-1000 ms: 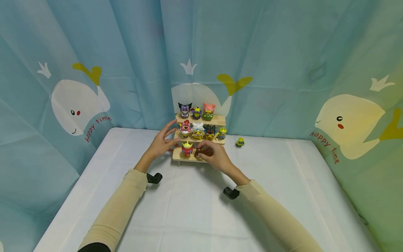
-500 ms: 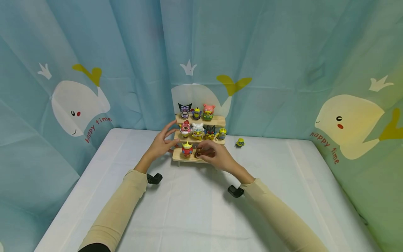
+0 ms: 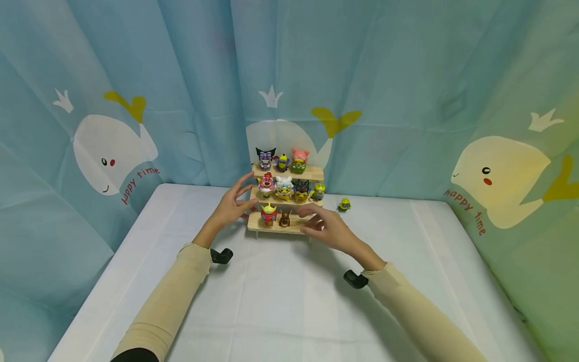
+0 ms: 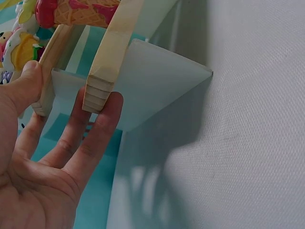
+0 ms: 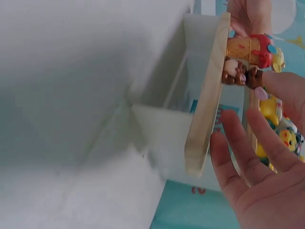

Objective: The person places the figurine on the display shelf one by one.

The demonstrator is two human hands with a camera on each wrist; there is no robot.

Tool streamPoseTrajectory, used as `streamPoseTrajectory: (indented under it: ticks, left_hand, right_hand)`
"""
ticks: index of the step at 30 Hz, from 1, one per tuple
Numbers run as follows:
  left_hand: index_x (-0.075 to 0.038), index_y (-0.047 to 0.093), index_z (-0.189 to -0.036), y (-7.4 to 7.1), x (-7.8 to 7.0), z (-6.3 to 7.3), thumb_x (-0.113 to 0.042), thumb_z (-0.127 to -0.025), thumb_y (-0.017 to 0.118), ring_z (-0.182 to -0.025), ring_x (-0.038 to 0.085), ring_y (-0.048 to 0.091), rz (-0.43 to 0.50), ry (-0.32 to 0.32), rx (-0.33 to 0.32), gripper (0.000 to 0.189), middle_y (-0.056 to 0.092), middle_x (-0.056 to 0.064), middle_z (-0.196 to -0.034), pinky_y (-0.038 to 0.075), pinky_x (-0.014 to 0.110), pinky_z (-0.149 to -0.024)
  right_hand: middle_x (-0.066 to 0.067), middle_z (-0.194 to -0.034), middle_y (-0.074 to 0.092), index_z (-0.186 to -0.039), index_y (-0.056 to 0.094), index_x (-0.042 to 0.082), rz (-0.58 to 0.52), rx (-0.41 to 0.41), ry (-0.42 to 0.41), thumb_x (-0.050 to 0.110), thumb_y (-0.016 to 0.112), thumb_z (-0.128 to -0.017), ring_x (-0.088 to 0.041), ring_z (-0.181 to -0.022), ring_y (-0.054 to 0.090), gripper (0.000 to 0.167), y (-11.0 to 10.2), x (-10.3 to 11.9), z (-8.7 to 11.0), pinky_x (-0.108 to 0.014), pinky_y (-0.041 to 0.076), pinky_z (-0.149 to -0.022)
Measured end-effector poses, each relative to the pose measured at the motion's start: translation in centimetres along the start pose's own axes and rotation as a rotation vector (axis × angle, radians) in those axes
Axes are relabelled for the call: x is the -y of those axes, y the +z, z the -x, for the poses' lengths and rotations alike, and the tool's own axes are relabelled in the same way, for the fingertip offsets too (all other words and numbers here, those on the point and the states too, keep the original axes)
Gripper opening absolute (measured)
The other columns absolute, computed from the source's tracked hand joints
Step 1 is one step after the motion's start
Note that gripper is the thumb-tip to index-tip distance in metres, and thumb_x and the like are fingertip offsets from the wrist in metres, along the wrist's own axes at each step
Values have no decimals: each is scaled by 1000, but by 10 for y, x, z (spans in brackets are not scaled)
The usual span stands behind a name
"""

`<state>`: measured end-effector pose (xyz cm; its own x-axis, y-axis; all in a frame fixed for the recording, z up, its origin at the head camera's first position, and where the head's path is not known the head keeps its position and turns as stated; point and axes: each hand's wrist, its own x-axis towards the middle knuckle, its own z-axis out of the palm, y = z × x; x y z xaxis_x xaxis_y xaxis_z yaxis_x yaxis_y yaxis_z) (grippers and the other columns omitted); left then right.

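My left hand (image 3: 229,207) steadies the left end of a three-tier wooden display shelf (image 3: 308,173). In the left wrist view its thumb (image 4: 29,78) lies against the middle board and its fingers reach round the board ends. On the bottom tier a brown figurine (image 3: 285,218) stands upright beside a red figurine (image 3: 269,214) with a yellow top. My right hand (image 3: 330,226) is just right of the brown figurine, fingers spread and loosely bent, with nothing in them. In the right wrist view its thumb is close to the brown figurine (image 5: 234,72); whether they touch I cannot tell.
Several figurines stand on the middle tier, including a white-topped one (image 3: 284,188). The top tier bears three, among them a pink one (image 3: 300,160). A small green-yellow figurine (image 3: 345,204) sits on the white table (image 3: 271,301), right of the shelf. Blue curtains (image 3: 384,65) hang behind.
My right hand has let go of the brown figurine and drawn back to the right, its fingers spreading. The figurine stays on the bottom tier. My left hand has not moved.
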<state>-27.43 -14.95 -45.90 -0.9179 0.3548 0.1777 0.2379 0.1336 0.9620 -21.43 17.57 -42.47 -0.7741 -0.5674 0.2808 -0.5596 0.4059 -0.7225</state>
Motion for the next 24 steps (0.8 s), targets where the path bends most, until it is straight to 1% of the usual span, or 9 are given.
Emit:
streamPoseTrajectory:
  ticks: [5, 9, 13, 17, 22, 24]
  left_hand:
    - [-41, 25, -163, 1, -1, 0, -18, -103, 66, -109, 43, 69, -8, 11, 6, 76, 34, 19, -164, 63, 48, -66]
    - [-42, 25, -163, 1, -2, -1, -19, -103, 66, -110, 43, 69, -15, 16, 6, 76, 35, 19, -163, 63, 48, -66]
    - [-40, 24, -163, 1, -1, -1, -17, -103, 66, -108, 43, 70, -17, 21, 3, 77, 36, 19, -162, 63, 47, -65]
    - [-39, 24, -163, 0, 0, -1, -15, -103, 66, -107, 41, 71, -12, 18, 1, 77, 37, 18, -162, 63, 46, -64]
    - [-42, 25, -162, 0, 1, -1, -16, -102, 66, -106, 40, 71, -11, 16, -2, 77, 39, 15, -162, 63, 46, -64]
    - [-43, 25, -162, 0, 1, -1, -16, -102, 66, -105, 40, 72, -13, 18, -1, 77, 39, 15, -161, 63, 46, -64]
  right_hand:
    - [-21, -123, 69, -131, 63, 0, 27, -25, -6, 4, 77, -93, -31, -94, 73, 41, -13, -4, 16, -47, 62, -78]
    - [-19, -125, 68, -132, 63, 4, 49, -62, -12, 3, 77, -93, -33, -94, 74, 42, -25, -7, 29, -49, 61, -80]
    - [-17, -124, 68, -133, 61, 9, 75, -100, -21, 4, 78, -92, -33, -95, 74, 45, -37, -10, 44, -50, 61, -78]
    - [-11, -124, 69, -134, 62, 12, 110, -131, -3, 5, 79, -91, -33, -96, 73, 46, -49, -15, 61, -50, 61, -79]
    - [-5, -122, 70, -133, 62, 14, 141, -178, 45, 6, 81, -90, -34, -95, 73, 48, -63, -19, 81, -48, 61, -79]
    - [-4, -120, 70, -132, 62, 14, 153, -198, 55, 6, 82, -89, -32, -94, 73, 48, -67, -19, 86, -46, 61, -78]
